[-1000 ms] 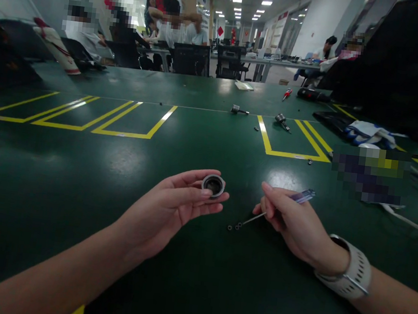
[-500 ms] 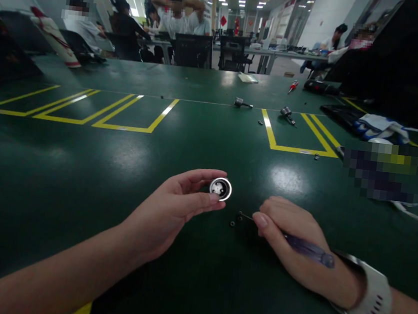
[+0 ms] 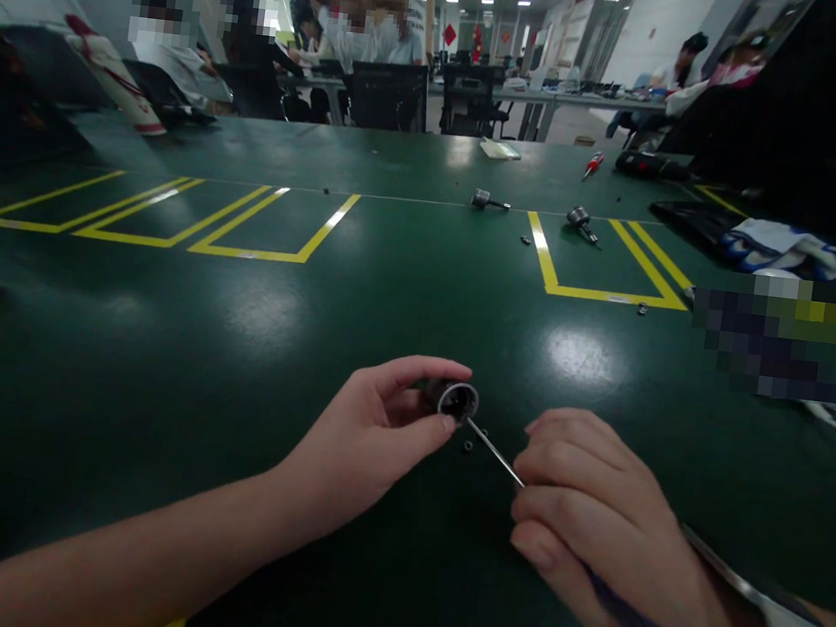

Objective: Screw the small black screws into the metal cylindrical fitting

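Between the thumb and fingers of my left hand (image 3: 375,429) is a small round metal housing (image 3: 457,401), its hollow end turned toward me and to the right. My right hand (image 3: 591,514) is closed around a screwdriver (image 3: 497,453) with a thin steel shaft and a dark translucent handle. The shaft's tip is at the lower rim of the housing; whether it reaches inside I cannot tell. Just below lies a small dark nut (image 3: 468,446) on the green table (image 3: 327,585), with another tiny part partly hidden behind the shaft.
Two metal parts with stems, one left (image 3: 482,199) and one right (image 3: 580,218), lie farther back. Beyond them is a red screwdriver (image 3: 593,165). Gloves (image 3: 784,247) are at the right. Yellow tape (image 3: 244,253) marks the tabletop. Several people sit behind.
My right hand has turned and brought the screwdriver tip from the loose nuts up to the housing. My left hand has shifted slightly right and down, tilting the housing.
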Tool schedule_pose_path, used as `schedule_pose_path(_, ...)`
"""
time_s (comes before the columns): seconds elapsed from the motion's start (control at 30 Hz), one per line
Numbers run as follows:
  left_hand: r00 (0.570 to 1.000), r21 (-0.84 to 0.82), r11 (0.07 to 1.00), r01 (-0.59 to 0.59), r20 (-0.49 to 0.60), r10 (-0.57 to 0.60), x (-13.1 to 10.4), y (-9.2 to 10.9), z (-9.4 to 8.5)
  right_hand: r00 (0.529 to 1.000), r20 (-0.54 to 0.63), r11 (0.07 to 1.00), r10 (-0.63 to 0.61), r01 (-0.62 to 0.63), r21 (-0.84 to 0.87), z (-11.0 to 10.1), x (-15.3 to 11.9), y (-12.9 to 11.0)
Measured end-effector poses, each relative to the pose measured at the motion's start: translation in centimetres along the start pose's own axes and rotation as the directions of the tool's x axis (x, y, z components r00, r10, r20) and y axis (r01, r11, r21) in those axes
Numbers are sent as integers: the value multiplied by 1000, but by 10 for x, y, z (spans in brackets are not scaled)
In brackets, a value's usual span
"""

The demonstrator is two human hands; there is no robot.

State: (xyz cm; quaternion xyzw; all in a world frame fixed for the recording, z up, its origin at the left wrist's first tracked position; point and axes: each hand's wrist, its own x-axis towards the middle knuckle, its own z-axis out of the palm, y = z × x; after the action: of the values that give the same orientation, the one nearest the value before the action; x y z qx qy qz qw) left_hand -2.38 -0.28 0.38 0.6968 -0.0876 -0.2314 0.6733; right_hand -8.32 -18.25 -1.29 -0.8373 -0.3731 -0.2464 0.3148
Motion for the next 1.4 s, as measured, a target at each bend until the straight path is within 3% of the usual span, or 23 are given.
schedule_pose_path(0.53, 993, 160, 984, -78, -77, 92, 0, -7, 5, 997, 72, 999, 16, -13, -52, 9, -1, 2)
schedule_pose_path(1.2, 991, 155, 983, -96, -80, 109, 3, -10, 6, 997, 70, 993, 10, -1, -119, 10, 1, 0)
schedule_pose_path(1.4, 990, 137, 986, -98, -89, 111, 4, -10, 6, 999, 19, 998, 51, -50, -25, 4, 3, -1)
